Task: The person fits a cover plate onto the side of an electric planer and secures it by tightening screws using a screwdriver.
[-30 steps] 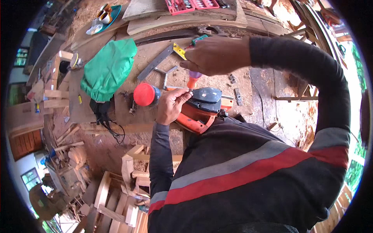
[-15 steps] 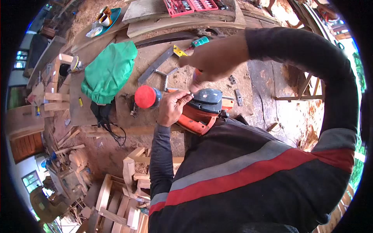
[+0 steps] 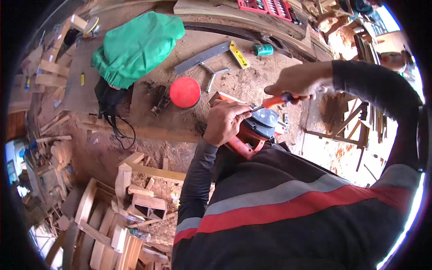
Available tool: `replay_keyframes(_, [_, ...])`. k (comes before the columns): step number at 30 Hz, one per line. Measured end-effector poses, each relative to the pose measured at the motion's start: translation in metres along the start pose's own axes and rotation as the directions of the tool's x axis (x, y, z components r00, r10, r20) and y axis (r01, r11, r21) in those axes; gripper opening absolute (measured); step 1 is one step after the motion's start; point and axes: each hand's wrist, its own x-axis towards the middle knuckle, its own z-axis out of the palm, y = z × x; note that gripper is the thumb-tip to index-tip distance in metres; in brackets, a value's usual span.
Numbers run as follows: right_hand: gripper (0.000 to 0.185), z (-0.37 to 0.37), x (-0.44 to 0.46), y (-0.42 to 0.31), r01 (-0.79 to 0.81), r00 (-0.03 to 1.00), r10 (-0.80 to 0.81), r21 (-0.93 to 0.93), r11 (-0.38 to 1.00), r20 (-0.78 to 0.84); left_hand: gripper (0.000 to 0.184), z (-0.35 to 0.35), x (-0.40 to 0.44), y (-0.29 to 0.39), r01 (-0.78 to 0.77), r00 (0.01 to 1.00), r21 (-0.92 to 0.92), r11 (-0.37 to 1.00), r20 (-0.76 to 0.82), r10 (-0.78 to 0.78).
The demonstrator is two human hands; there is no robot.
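My right hand (image 3: 303, 83) is closed on a screwdriver (image 3: 274, 101) with an orange handle. Its shaft points left and down toward the fingertips of my left hand (image 3: 223, 121). The left thumb and fingers are pinched together by the screwdriver's tip; anything between them is too small to make out. Under both hands, against my body, sits an orange power tool (image 3: 245, 146) with a grey cover (image 3: 265, 118), which looks like an electric hand planer. A round red-topped container (image 3: 185, 92) stands just left of it.
A try square (image 3: 202, 58), a metal Y-shaped wrench (image 3: 211, 74) and a small green bottle (image 3: 263, 50) lie beyond my hands on the dusty bench (image 3: 155, 128). A green cloth cover (image 3: 139, 47) lies at left. A red socket set (image 3: 265, 8) is at the back; wooden frames (image 3: 96, 216) stand below left.
My right hand has moved right and now shows the orange screwdriver, its tip at my left fingers. The left hand stays pinched at the power tool. The view has shifted.
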Motion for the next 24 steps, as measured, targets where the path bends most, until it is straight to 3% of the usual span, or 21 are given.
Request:
replay_keyframes(1, [0.036, -0.003, -0.01, -0.009, 0.026, 0.999, -0.023, -0.155, 0.988, 0.023, 0.011, -0.001, 0.002, -0.003, 0.008, 1.0, -0.01, 1.0, -0.021, -0.009])
replay_keyframes(2, [0.034, 0.003, -0.011, 0.004, 0.268, 0.955, -0.296, -0.347, 0.899, -0.032, 0.012, -0.002, 0.003, -0.006, 0.011, 0.999, -0.039, 0.999, 0.038, -0.009])
replay_keyframes(3, [0.037, 0.009, -0.013, 0.017, 0.41, 0.834, -0.546, -0.567, 0.714, -0.084, 0.013, -0.002, 0.003, -0.009, 0.017, 0.995, -0.069, 0.997, 0.1, -0.01])
replay_keyframes(4, [0.044, 0.009, -0.033, 0.003, 0.357, 0.77, -0.638, -0.827, 0.435, -0.004, 0.013, -0.001, 0.003, -0.012, 0.03, 0.996, -0.085, 0.996, 0.089, -0.022])
replay_keyframes(5, [0.052, 0.008, -0.052, -0.011, 0.217, 0.691, -0.719, -0.97, 0.106, 0.077, 0.013, -0.002, 0.003, -0.015, 0.064, 0.993, -0.118, 0.991, 0.106, -0.051])
replay_keyframes(6, [0.045, 0.003, -0.047, -0.006, 0.147, 0.513, -0.821, -0.968, -0.205, 0.251, 0.012, -0.004, 0.005, -0.017, 0.089, 0.989, -0.151, 0.984, 0.132, -0.07])
replay_keyframes(7, [0.039, 0.001, -0.041, -0.003, 0.166, 0.517, -0.807, -0.958, -0.234, 0.287, 0.026, -0.009, 0.007, -0.017, 0.062, 0.981, -0.14, 0.988, 0.19, -0.035])
replay_keyframes(8, [0.034, 0.0, -0.035, 0.001, 0.185, 0.519, -0.791, -0.946, -0.267, 0.324, 0.026, -0.01, 0.009, -0.017, 0.052, 0.981, -0.153, 0.987, 0.192, -0.022])
replay_keyframes(11, [0.026, -0.004, -0.016, 0.009, 0.194, 0.483, -0.824, -0.953, -0.231, 0.298, 0.058, -0.009, 0.004, -0.017, 0.06, 0.982, -0.079, 0.995, 0.181, -0.045])
replay_keyframes(12, [0.026, -0.001, -0.009, 0.012, 0.209, 0.482, -0.821, -0.95, -0.234, 0.308, 0.058, -0.009, 0.002, -0.016, 0.074, 0.982, -0.087, 0.993, 0.179, -0.058])
replay_keyframes(13, [0.027, 0.002, -0.005, 0.017, 0.471, 0.5, -0.86, -0.866, 0.167, 0.106, 0.06, -0.008, 0.002, -0.013, 0.13, 0.981, -0.145, 0.981, 0.161, -0.106])
replay_keyframes(14, [0.029, 0.003, -0.002, 0.022, 0.639, 0.576, -0.813, -0.574, 0.512, -0.084, 0.061, -0.007, 0.004, -0.012, 0.178, 0.978, -0.204, 0.963, 0.143, -0.151])
replay_keyframes(15, [0.035, -0.001, -0.014, -0.002, 0.301, 0.93, -0.34, -0.244, 0.922, -0.141, 0.061, -0.007, 0.006, -0.011, 0.179, 0.979, -0.209, 0.961, 0.138, -0.152])
replay_keyframes(16, [0.041, -0.006, -0.004, 0.002, -0.039, 0.999, 0.037, 0.099, 0.994, 0.029, 0.064, -0.006, 0.008, -0.011, 0.183, 0.978, -0.202, 0.962, 0.141, -0.157])
replay_keyframes(17, [0.042, -0.01, -0.004, 0.003, -0.139, 0.987, 0.122, 0.169, 0.976, 0.108, 0.066, -0.004, 0.007, -0.009, 0.191, 0.976, -0.196, 0.962, 0.146, -0.164])
replay_keyframes(19, [0.044, -0.014, -0.011, -0.004, -0.067, 0.998, 0.066, 0.051, 0.996, 0.017, 0.068, -0.002, 0.005, -0.01, 0.168, 0.98, -0.21, 0.963, 0.137, -0.142])
replay_keyframes(20, [0.045, -0.005, -0.018, -0.007, 0.089, 0.988, -0.106, -0.149, 0.985, -0.109, 0.07, -0.003, 0.0, -0.012, 0.16, 0.982, -0.219, 0.962, 0.136, -0.132])
replay_keyframes(21, [0.049, -0.004, -0.028, 0.0, 0.283, 0.895, -0.411, -0.491, 0.824, -0.173, 0.075, -0.001, -0.005, -0.018, 0.083, 0.99, -0.192, 0.978, 0.127, -0.059])
replay_keyframes(22, [0.056, -0.005, -0.028, 0.005, 0.343, 0.786, -0.614, -0.779, 0.526, -0.069, 0.079, -0.003, -0.01, -0.018, 0.05, 0.989, -0.132, 0.99, 0.142, -0.031])
replay_keyframes(23, [0.055, -0.009, -0.028, 0.007, 0.306, 0.689, -0.721, -0.931, 0.199, 0.072, 0.081, -0.006, -0.013, -0.009, 0.095, 0.985, -0.079, 0.992, 0.154, -0.082])
replay_keyframes(24, [0.054, -0.01, -0.027, 0.007, 0.199, 0.598, -0.768, -0.971, -0.133, 0.227, 0.082, -0.007, -0.015, -0.002, 0.132, 0.977, -0.032, 0.991, 0.171, -0.125])
